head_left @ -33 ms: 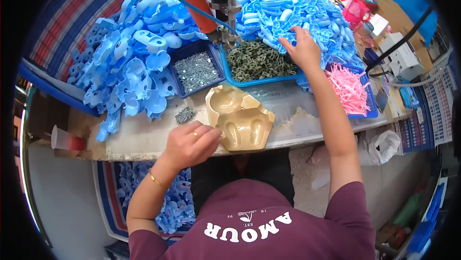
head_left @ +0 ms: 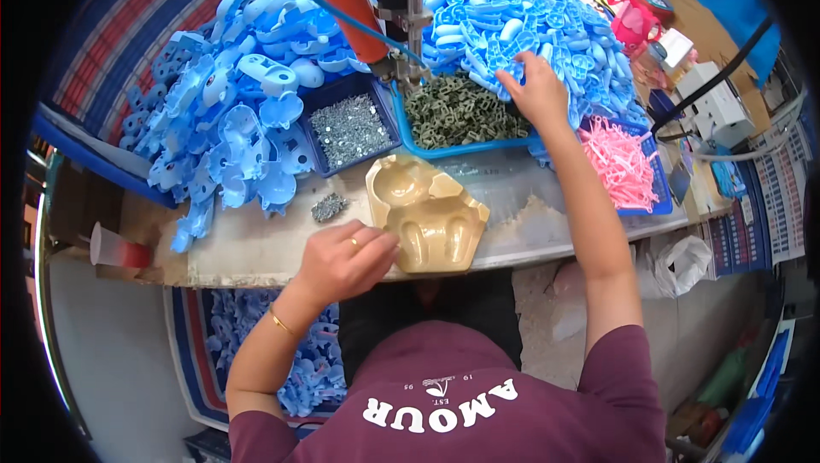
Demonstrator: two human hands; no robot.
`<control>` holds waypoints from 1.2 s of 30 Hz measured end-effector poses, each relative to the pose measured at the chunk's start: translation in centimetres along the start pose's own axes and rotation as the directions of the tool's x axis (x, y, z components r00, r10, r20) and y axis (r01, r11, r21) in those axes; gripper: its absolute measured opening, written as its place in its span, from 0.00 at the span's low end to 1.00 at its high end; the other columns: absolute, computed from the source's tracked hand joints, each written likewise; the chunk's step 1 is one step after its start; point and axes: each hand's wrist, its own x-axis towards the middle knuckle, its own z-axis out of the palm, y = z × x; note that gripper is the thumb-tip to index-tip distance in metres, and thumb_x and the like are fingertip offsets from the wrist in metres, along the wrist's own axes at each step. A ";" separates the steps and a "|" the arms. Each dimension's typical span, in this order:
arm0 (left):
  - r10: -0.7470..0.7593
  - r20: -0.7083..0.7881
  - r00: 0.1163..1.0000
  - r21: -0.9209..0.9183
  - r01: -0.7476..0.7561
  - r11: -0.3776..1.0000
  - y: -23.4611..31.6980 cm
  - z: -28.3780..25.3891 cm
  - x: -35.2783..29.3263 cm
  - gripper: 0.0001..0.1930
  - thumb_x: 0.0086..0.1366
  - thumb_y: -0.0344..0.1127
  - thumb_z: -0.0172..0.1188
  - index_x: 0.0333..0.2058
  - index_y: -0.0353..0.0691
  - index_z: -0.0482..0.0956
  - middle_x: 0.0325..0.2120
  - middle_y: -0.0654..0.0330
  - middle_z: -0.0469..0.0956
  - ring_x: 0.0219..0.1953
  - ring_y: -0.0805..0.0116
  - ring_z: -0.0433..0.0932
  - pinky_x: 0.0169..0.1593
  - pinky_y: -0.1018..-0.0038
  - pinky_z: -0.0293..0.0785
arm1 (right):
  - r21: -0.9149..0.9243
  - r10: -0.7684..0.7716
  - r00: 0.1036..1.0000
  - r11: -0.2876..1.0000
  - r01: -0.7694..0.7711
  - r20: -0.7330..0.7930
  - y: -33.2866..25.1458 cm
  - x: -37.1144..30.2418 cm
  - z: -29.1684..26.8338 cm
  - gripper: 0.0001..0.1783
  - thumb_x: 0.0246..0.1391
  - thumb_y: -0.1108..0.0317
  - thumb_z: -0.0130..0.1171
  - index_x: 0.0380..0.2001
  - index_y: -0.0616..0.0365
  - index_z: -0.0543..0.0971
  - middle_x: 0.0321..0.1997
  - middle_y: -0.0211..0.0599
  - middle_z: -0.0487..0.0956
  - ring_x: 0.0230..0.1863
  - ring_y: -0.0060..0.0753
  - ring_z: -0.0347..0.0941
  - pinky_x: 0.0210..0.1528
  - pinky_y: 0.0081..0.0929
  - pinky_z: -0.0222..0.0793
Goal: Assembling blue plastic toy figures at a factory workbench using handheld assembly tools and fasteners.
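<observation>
Over the front edge of the blue plastic parts pile [head_left: 487,19] reaches my right hand [head_left: 542,96], thumb and forefinger apart at the pieces. Just below it is a blue tray [head_left: 453,152] of dark olive-green small parts [head_left: 461,113]. My left hand [head_left: 346,262] is closed, fingers curled, beside the left edge of a glossy tan fixture [head_left: 418,215] with a round hollow and two long hollows. Whatever its fingertips may hold is hidden. A small heap of metal screws [head_left: 328,207] lies on the bench beyond that hand.
A dark blue tray [head_left: 316,155] holds screws; a blue basket [head_left: 664,194] holds pink strips [head_left: 615,164]. Larger blue shells [head_left: 256,121] are piled at left. An orange and black tool [head_left: 359,27] hangs over the trays. A cup [head_left: 120,249] lies at the left edge.
Both hands are in nearly the same places. The view has shifted very slightly, and my right thumb and forefinger sit a little closer together at the blue parts.
</observation>
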 end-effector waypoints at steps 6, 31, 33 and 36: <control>-0.250 -0.015 0.968 -0.193 0.243 0.951 0.7 3.3 1.4 0.19 0.55 0.27 0.69 0.48 0.41 0.82 0.45 0.56 0.84 0.38 0.58 0.84 0.38 0.67 0.81 | 0.536 0.188 0.924 0.769 -0.349 0.333 0.2 -0.5 -0.6 0.18 0.55 0.59 0.71 0.44 0.57 0.82 0.36 0.32 0.81 0.32 0.25 0.79 0.31 0.25 0.74; -0.164 -0.068 0.984 -0.037 0.162 0.986 3.0 5.0 -1.3 0.21 0.50 0.30 0.71 0.46 0.45 0.85 0.45 0.63 0.84 0.42 0.62 0.83 0.44 0.69 0.82 | 0.264 0.082 0.994 0.963 -0.060 -0.074 4.2 6.8 -0.3 0.20 0.57 0.55 0.68 0.47 0.56 0.81 0.35 0.37 0.82 0.38 0.32 0.78 0.44 0.29 0.73; -0.167 -0.061 0.984 -0.061 0.163 0.985 2.6 5.3 -1.8 0.20 0.50 0.28 0.71 0.45 0.44 0.85 0.45 0.62 0.84 0.44 0.60 0.83 0.45 0.69 0.82 | 0.489 0.023 0.994 0.869 -0.073 0.107 2.3 5.2 -1.9 0.18 0.59 0.58 0.67 0.47 0.56 0.81 0.35 0.34 0.82 0.37 0.26 0.77 0.42 0.25 0.72; -0.145 -0.050 0.988 -0.089 0.141 0.986 2.6 5.8 -2.0 0.18 0.52 0.28 0.70 0.44 0.43 0.85 0.45 0.61 0.84 0.47 0.59 0.83 0.47 0.68 0.82 | 0.728 -0.199 0.851 0.631 -0.268 0.486 -3.5 0.1 -5.6 0.14 0.62 0.67 0.65 0.48 0.59 0.80 0.36 0.27 0.81 0.37 0.17 0.76 0.40 0.18 0.72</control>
